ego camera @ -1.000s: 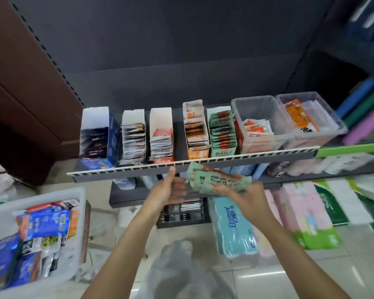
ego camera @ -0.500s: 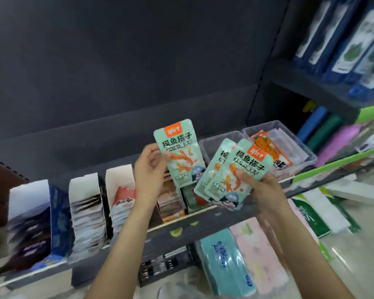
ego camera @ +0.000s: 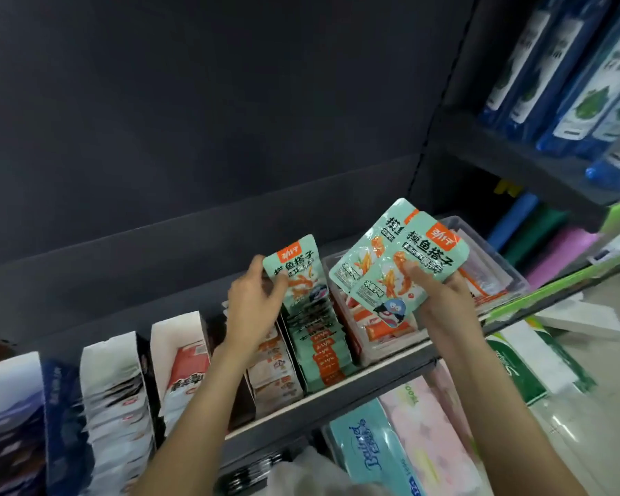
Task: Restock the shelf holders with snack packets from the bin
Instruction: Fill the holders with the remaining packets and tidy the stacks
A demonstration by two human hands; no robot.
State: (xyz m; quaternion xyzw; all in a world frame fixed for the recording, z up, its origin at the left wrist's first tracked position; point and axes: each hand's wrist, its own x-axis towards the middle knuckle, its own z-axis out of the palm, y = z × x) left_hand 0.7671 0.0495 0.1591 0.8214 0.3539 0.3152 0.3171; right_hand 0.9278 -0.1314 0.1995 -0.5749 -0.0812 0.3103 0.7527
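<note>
gripping mint "摸鱼搭子" packet (ego camera: pixel 298 272), left hand (ego camera: pixel 254 302); right hand (ego camera: pixel 440 298) pinching more.

Both bare arms are reaching up and forward, each hand gripping packets.

The left hand (ego camera: pixel 253 302) is pinching one mint-green packet (ego camera: pixel 297 270) by its left edge, thumb in front, fingers curled behind. The right hand (ego camera: pixel 440 298), just right of that packet and slightly higher, is gripping a fanned pair of matching packets (ego camera: pixel 390 259), thumb pressing across the front.
</note>
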